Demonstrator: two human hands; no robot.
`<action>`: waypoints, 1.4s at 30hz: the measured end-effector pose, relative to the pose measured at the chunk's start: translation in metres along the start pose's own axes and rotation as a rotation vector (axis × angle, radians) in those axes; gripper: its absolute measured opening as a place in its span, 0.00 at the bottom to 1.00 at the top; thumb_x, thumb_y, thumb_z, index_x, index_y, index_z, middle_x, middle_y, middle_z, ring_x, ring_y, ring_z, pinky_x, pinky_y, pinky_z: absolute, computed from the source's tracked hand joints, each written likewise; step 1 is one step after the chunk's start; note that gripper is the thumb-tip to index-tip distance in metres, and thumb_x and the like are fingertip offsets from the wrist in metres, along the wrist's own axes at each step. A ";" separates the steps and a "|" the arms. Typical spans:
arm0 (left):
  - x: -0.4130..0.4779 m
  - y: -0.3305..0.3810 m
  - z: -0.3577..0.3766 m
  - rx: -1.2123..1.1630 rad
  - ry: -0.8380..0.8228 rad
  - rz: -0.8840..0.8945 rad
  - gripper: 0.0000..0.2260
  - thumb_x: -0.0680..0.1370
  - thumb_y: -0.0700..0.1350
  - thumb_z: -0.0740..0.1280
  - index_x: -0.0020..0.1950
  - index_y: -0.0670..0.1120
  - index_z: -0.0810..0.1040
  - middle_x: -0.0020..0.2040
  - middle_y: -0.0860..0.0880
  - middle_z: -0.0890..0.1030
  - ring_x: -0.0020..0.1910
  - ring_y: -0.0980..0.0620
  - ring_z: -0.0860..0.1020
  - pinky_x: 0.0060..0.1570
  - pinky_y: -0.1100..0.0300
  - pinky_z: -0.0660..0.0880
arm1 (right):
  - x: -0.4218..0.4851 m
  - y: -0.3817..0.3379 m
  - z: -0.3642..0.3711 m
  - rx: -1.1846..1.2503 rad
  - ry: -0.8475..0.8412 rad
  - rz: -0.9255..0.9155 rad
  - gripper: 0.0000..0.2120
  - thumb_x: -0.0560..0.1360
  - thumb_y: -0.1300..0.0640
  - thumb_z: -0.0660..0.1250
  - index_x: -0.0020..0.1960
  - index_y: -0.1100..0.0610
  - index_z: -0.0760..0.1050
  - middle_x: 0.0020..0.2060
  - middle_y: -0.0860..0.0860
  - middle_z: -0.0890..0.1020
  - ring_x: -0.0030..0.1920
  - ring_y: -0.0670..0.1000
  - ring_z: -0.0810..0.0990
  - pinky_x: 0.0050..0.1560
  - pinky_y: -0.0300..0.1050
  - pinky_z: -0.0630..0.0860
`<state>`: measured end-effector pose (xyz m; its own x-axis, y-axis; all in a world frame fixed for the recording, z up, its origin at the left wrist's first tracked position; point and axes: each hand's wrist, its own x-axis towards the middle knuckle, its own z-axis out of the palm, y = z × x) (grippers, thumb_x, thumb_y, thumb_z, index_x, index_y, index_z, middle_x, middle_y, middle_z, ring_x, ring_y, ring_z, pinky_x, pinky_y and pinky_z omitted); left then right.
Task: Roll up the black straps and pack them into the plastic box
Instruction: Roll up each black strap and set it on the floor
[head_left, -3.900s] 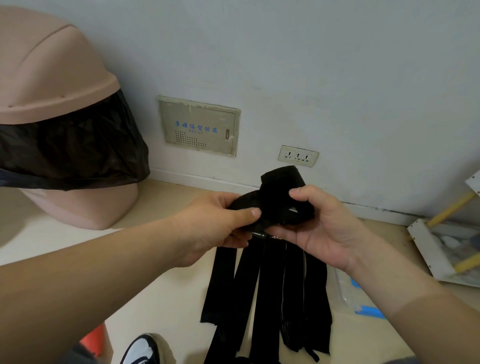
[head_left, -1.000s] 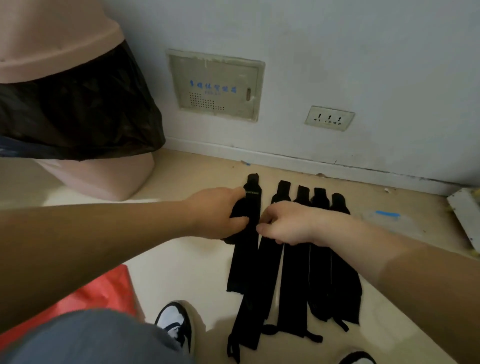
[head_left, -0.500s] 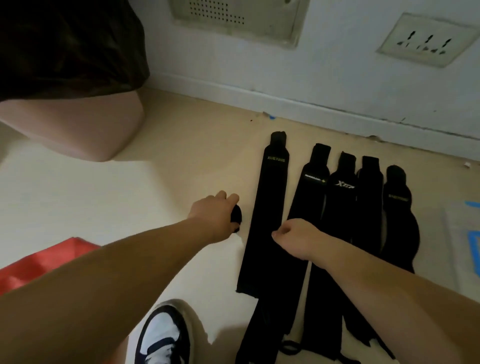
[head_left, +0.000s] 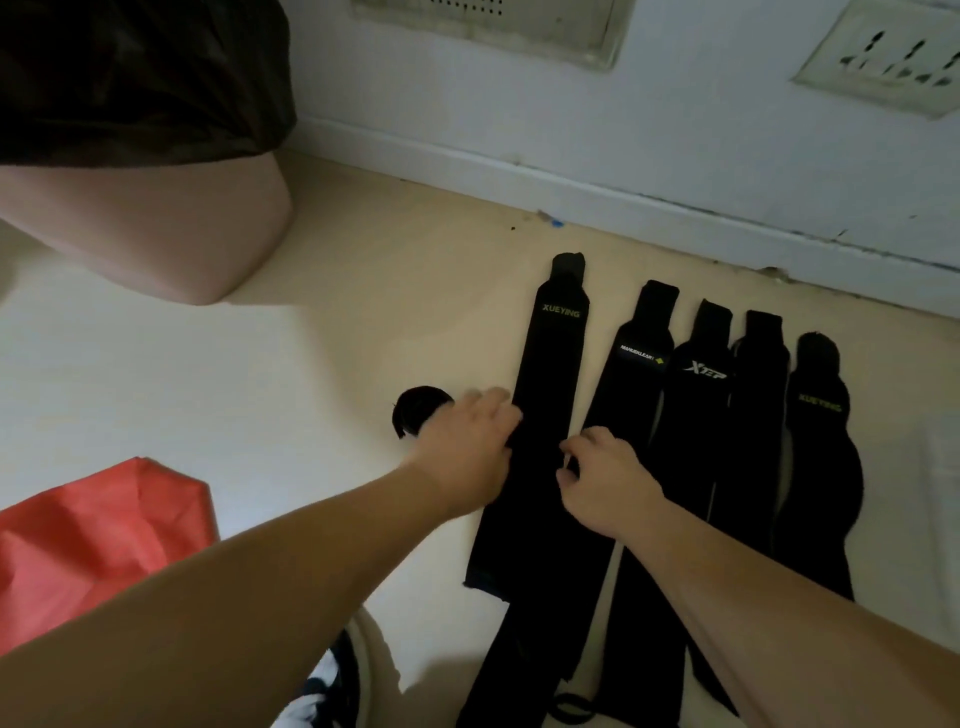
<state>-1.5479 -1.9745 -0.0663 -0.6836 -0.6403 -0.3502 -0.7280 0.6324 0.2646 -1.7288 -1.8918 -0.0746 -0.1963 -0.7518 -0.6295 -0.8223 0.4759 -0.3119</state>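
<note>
Beige floor (head_left: 260, 364) running up to a white wall (head_left: 675, 104), with a socket (head_left: 883, 57) and a vented panel (head_left: 493, 21) at the top edge. Pink bin (head_left: 156, 228) with a black liner (head_left: 130, 78) off in the far left corner, crumpled red bag (head_left: 93, 530) down at the near left, bit of a shoe (head_left: 327, 680) poking in at the bottom. Five black straps (head_left: 696, 415) laid out flat side by side, long ways toward the wall, labels up at the far ends, the four on the right crowded together and overlapping a little. Leftmost strap (head_left: 550, 364) a touch apart from the others, marked XUEYING in green. One rolled strap (head_left: 415, 410) sitting on the floor just left of it, partly hidden behind the left hand (head_left: 467, 452). Left hand down at the left edge of the leftmost strap, fingers over that edge, too blurred to call it gripping or just resting. Right hand (head_left: 608, 483) close by on the other side, fingers curled, thumb and forefinger pinching the strap's right edge. Hands near each other, not touching, with the strap between them.
</note>
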 end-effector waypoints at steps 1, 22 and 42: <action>-0.002 0.012 0.010 -0.133 -0.056 -0.050 0.21 0.84 0.50 0.64 0.77 0.48 0.68 0.74 0.46 0.70 0.70 0.43 0.73 0.66 0.45 0.76 | -0.004 0.001 0.006 -0.041 -0.049 -0.012 0.25 0.86 0.48 0.60 0.80 0.53 0.66 0.78 0.54 0.64 0.79 0.58 0.61 0.78 0.55 0.66; 0.030 0.051 0.070 -0.741 -0.087 -0.721 0.23 0.77 0.51 0.75 0.66 0.44 0.73 0.59 0.45 0.81 0.56 0.44 0.81 0.56 0.49 0.82 | -0.021 0.027 0.020 -0.105 -0.186 0.044 0.23 0.85 0.49 0.62 0.78 0.55 0.70 0.86 0.47 0.50 0.85 0.51 0.47 0.80 0.56 0.64; -0.060 0.087 -0.155 -1.148 0.030 -0.170 0.15 0.74 0.31 0.69 0.55 0.47 0.81 0.48 0.44 0.85 0.43 0.50 0.85 0.43 0.53 0.85 | -0.064 -0.037 -0.130 1.830 -0.145 0.373 0.38 0.77 0.28 0.65 0.67 0.61 0.78 0.57 0.65 0.86 0.58 0.66 0.85 0.62 0.63 0.80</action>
<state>-1.5782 -1.9488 0.1169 -0.5622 -0.6987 -0.4424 -0.4193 -0.2203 0.8807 -1.7548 -1.9209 0.0693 -0.0858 -0.5149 -0.8530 0.7827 0.4949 -0.3775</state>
